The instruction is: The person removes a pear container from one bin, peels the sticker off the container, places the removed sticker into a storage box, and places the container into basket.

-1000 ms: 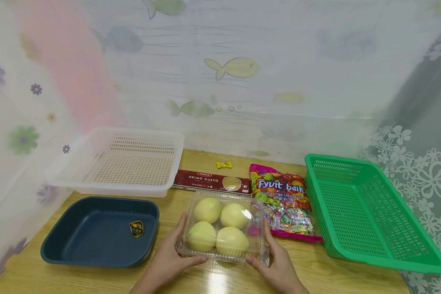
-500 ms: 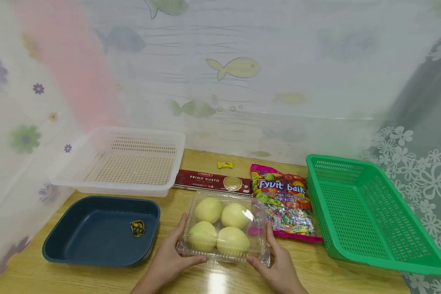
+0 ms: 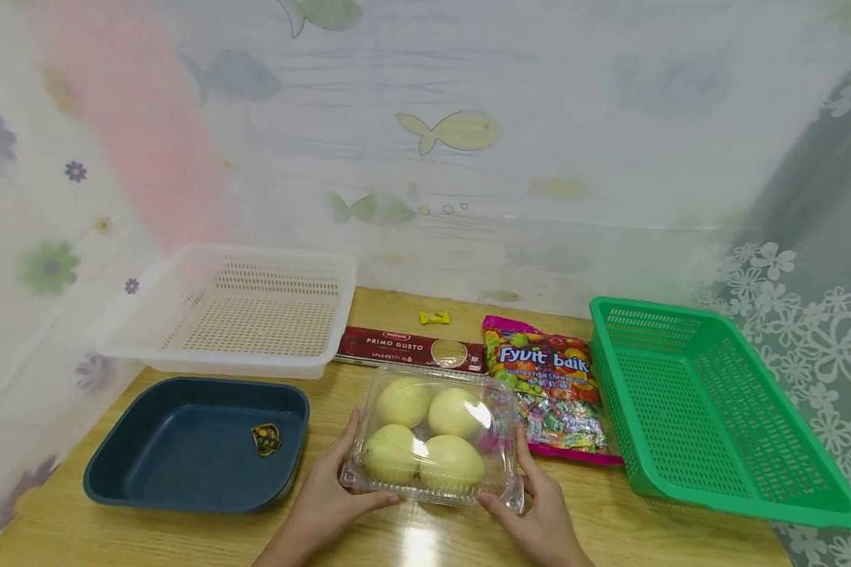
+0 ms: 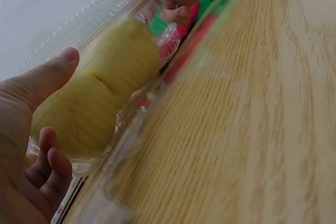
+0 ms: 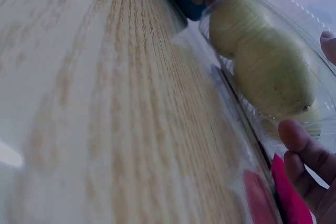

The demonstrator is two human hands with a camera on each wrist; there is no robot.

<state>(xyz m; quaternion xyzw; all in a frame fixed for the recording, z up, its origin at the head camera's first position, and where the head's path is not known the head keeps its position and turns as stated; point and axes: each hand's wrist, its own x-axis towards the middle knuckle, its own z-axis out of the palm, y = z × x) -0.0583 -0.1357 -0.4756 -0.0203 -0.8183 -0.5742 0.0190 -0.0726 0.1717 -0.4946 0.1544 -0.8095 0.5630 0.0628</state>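
A clear plastic clamshell box (image 3: pixel 432 488) with several round, pale yellow fruits (image 3: pixel 451 463) inside is held between both hands, close over the wooden table. My left hand (image 3: pixel 326 488) grips its left side, thumb along the near edge and fingers around the side. On the right side my right hand (image 3: pixel 535 508) holds it the same way. The left wrist view shows the left thumb and curled fingers at the clear wall beside the fruits (image 4: pixel 79 114). From the right wrist, the right fingertips (image 5: pixel 294 135) are seen at the box's lower side.
Behind the box lie a red spaghetti pack (image 3: pixel 411 346), a small yellow wrapped piece (image 3: pixel 434 317) and a candy bag (image 3: pixel 546 386). A white basket (image 3: pixel 241 366) and a dark blue basin (image 3: pixel 184 504) holding a small black-and-gold packet (image 3: pixel 265 439) stand left; a green basket (image 3: pixel 745 508) stands right.
The box has tilted very slightly and the glare on its lid has shifted, with a new bright spot near the middle. Both hands keep their hold in nearly the same place.
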